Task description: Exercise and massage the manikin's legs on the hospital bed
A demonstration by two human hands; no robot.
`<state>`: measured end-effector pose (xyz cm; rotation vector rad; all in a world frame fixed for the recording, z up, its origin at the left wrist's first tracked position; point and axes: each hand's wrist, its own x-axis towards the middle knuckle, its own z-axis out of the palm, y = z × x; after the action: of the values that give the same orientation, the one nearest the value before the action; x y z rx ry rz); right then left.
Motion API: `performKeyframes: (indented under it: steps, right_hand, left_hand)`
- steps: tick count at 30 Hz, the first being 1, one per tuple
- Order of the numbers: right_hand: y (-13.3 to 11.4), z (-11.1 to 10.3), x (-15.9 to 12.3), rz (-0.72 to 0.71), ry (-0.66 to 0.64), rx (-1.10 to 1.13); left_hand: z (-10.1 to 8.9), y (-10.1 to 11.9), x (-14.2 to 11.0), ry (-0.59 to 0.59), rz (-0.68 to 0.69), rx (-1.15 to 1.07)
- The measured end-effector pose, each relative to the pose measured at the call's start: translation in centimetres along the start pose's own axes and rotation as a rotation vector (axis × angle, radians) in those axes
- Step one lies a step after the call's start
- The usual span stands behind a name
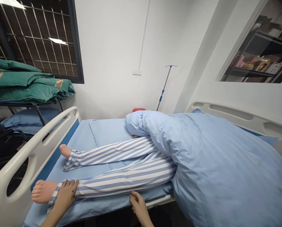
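A care manikin's legs in blue-and-white striped trousers (126, 179) lie straight on the bed, with the bare near foot (43, 191) and far foot (65, 151) toward the footboard. My left hand (66, 192) rests over the near ankle, its fingers wrapped across the trouser cuff. Beside the near knee, at the mattress edge, my right hand (139, 203) has its fingers curled in a pinch; what lies between them, if anything, is hidden. A blue quilt (209, 154) is bunched over the upper body and hangs over the near side.
A pale footboard (34, 143) stands left and a headboard (237, 115) right. Behind the bed are an IV pole (165, 83) and a red object (139, 110). Folded green bedding (29, 83) lies on a rack at the left. A metal bed rail (158, 201) runs below the mattress.
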<state>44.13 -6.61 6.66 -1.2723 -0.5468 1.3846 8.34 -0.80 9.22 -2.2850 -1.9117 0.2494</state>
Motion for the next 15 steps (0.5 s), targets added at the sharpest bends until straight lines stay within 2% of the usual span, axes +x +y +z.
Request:
performKeyframes:
  steps: [5,7,9,12,15]
  right_hand:
    - [-3.7,1.6,-1.4,-0.480,-0.152,-0.799]
    - [-4.9,2.8,-1.0,-0.640,-0.148,-1.051]
    - [-5.4,3.8,0.1,-0.737,-0.110,-1.255]
    - [-4.8,4.2,1.8,-0.861,-0.051,-1.402]
    - [-4.0,4.0,2.9,-0.962,-0.014,-1.401]
  left_hand:
    - [-0.2,0.5,0.1,-0.058,-0.031,-0.009]
    - [-0.1,0.6,0.1,-0.061,-0.038,-0.010]
    - [-0.1,0.6,0.1,-0.054,-0.045,-0.010]
    - [0.0,0.7,0.1,-0.045,-0.058,-0.018]
    - [0.1,0.9,0.0,-0.037,-0.075,-0.015]
